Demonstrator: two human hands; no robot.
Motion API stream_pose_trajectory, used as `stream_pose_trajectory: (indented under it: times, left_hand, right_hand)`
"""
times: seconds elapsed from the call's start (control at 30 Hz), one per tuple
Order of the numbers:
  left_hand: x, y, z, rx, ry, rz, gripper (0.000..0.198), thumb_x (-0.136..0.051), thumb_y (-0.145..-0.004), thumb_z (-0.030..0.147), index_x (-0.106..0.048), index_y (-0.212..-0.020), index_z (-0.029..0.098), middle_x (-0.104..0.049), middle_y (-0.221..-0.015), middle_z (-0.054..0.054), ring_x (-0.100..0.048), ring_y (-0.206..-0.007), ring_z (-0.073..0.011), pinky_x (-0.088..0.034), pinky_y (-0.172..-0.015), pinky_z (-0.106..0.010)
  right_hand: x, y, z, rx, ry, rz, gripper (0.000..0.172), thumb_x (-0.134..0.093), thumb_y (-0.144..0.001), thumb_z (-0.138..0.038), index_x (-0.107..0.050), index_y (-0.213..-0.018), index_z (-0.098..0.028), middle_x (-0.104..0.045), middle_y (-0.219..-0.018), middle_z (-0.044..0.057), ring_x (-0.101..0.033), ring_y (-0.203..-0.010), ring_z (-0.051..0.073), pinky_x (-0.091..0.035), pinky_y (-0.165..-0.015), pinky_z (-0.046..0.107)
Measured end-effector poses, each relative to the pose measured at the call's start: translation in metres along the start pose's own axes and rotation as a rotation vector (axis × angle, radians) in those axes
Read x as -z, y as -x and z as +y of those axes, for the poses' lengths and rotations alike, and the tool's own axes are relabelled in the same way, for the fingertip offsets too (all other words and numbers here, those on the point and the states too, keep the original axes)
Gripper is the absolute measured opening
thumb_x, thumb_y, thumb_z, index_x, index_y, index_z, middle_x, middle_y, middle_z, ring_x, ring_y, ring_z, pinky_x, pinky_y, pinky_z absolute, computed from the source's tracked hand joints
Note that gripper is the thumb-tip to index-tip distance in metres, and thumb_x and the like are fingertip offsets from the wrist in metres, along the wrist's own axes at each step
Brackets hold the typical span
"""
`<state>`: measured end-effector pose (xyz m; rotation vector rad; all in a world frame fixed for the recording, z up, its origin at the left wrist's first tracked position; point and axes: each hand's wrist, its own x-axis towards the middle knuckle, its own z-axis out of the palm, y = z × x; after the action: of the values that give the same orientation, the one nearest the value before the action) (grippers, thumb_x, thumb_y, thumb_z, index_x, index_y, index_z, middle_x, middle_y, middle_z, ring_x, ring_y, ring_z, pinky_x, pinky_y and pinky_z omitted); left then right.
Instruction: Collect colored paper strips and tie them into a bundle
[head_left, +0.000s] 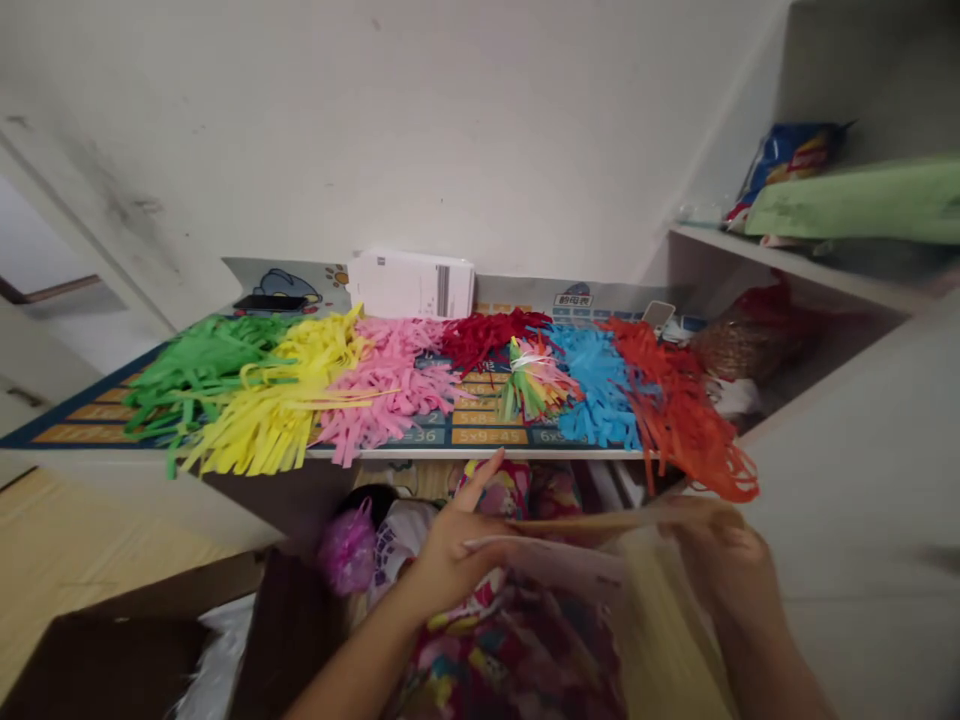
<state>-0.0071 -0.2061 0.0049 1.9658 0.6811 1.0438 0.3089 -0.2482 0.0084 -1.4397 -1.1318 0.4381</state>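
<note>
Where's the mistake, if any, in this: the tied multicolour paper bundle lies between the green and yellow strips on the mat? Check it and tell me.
The position is wrong. The tied multicolour paper bundle lies between the pink strips and the blue strips, not the green and yellow, as the head view shows. It is on the mat, as you said.

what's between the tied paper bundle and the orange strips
In the head view, blue paper strips lie between the tied paper bundle and the orange strips.
</note>
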Motion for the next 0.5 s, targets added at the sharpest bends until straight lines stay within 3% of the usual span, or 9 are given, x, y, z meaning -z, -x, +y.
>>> stream_pose_trajectory:
  times: [0.07,0.17,0.23,0.3,0.33,0.4,0.5]
  left_hand:
    - [-0.004,-0.001,0.004,0.009,0.018,-0.02,0.034,-0.06,-0.092,0.042,-0.079,-0.082,0.015,-0.07,-0.122,-0.015,-0.059,-0.126,-0.0291,-0.048,-0.101,-0.035]
    - [-0.008,-0.001,0.009,0.006,-0.016,0.01,0.036,-0.057,-0.093,0.042,-0.078,-0.082,0.015,-0.077,-0.093,-0.01,-0.072,-0.089,-0.0218,-0.054,-0.081,-0.028]
    - [-0.007,0.001,0.013,0.012,-0.09,0.059,0.036,-0.054,-0.096,0.038,-0.077,-0.08,0.016,-0.077,-0.079,-0.007,-0.071,-0.078,-0.0185,-0.054,-0.074,-0.025]
    - [-0.003,0.004,0.019,0.018,-0.144,0.066,0.032,-0.054,-0.096,0.033,-0.076,-0.081,0.016,-0.077,-0.082,-0.006,-0.071,-0.081,-0.0177,-0.054,-0.076,-0.024]
    - [-0.001,0.006,0.023,0.009,-0.158,0.048,0.029,-0.055,-0.096,0.031,-0.076,-0.082,0.016,-0.077,-0.084,-0.006,-0.071,-0.083,-0.0174,-0.054,-0.078,-0.024]
    - [0.002,0.007,0.029,-0.036,-0.166,-0.011,0.024,-0.056,-0.095,0.026,-0.075,-0.086,0.016,-0.077,-0.087,-0.007,-0.071,-0.084,-0.0167,-0.054,-0.081,-0.024]
    - [0.006,0.004,0.033,-0.092,-0.132,-0.075,0.023,-0.055,-0.096,0.023,-0.075,-0.092,0.014,-0.077,-0.089,-0.01,-0.072,-0.086,-0.0173,-0.055,-0.083,-0.024]
  right_hand:
    - [-0.014,0.016,0.01,-0.069,-0.038,-0.018,0.023,-0.067,-0.076,-0.04,-0.066,-0.063,-0.021,-0.068,-0.062,0.007,-0.066,-0.063,0.027,-0.056,-0.06,0.04]
    - [-0.03,0.02,0.021,-0.077,-0.076,-0.053,0.02,-0.071,-0.076,-0.04,-0.069,-0.07,-0.021,-0.071,-0.069,0.007,-0.067,-0.067,0.027,-0.056,-0.06,0.037]
    - [-0.032,0.015,0.024,-0.049,-0.141,-0.014,0.023,-0.074,-0.074,-0.039,-0.072,-0.09,-0.022,-0.074,-0.089,0.008,-0.07,-0.082,0.027,-0.057,-0.069,0.037]
    - [-0.024,0.009,0.018,0.034,-0.245,0.039,0.043,-0.078,-0.073,-0.036,-0.067,-0.113,-0.026,-0.071,-0.115,0.007,-0.067,-0.104,0.026,-0.056,-0.086,0.038]
    - [-0.018,0.007,0.011,0.098,-0.296,0.006,0.05,-0.079,-0.072,-0.038,-0.065,-0.119,-0.029,-0.068,-0.122,0.007,-0.064,-0.112,0.026,-0.053,-0.094,0.04]
    - [-0.005,0.002,-0.01,0.21,-0.342,-0.212,0.057,-0.08,-0.071,-0.048,-0.065,-0.122,-0.031,-0.067,-0.125,0.007,-0.06,-0.119,0.028,-0.048,-0.102,0.043]
    - [0.002,-0.012,-0.046,0.176,-0.203,-0.694,0.063,-0.074,-0.07,-0.066,-0.069,-0.122,-0.03,-0.071,-0.115,0.01,-0.067,-0.106,0.03,-0.057,-0.086,0.038]
